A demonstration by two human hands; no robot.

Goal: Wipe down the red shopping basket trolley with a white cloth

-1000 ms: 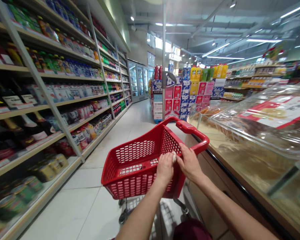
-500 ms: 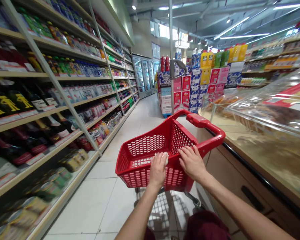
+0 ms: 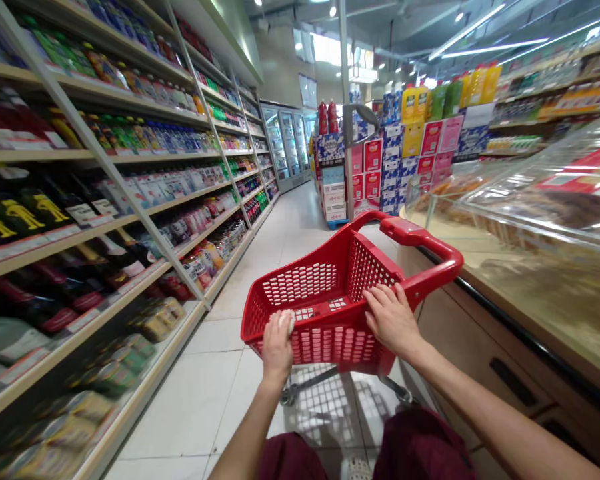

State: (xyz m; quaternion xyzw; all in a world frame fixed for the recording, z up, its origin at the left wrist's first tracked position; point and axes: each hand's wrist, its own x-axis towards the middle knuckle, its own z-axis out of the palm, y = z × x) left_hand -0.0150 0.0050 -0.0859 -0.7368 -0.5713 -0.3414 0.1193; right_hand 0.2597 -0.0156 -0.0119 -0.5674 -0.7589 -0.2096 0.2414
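A red plastic shopping cart [image 3: 305,297] stands sideways in front of me, its basket showing no goods inside. My left hand [image 3: 278,345] is closed over a crumpled white cloth or tissue [image 3: 292,323] and presses it on the near rim, close to the left end. Toward the handle end, my right hand [image 3: 393,320] grips the same rim, fingers bent over the top edge. The red push handle [image 3: 425,247] rises beyond that hand, untouched.
Shelves [image 3: 145,213] of bottles and cans line the left side. On the right runs a counter [image 3: 473,280] with clear covers [image 3: 555,200]. Stacked drink cartons [image 3: 370,175] and a grey pole [image 3: 349,160] stand ahead; glass-door fridges [image 3: 287,143] are farther back. White tiles [image 3: 200,380] cover the floor.
My left hand has slid the white cloth leftward along the near rim. My right hand stays on the rim at the handle end. The cart appears slightly farther right in view.
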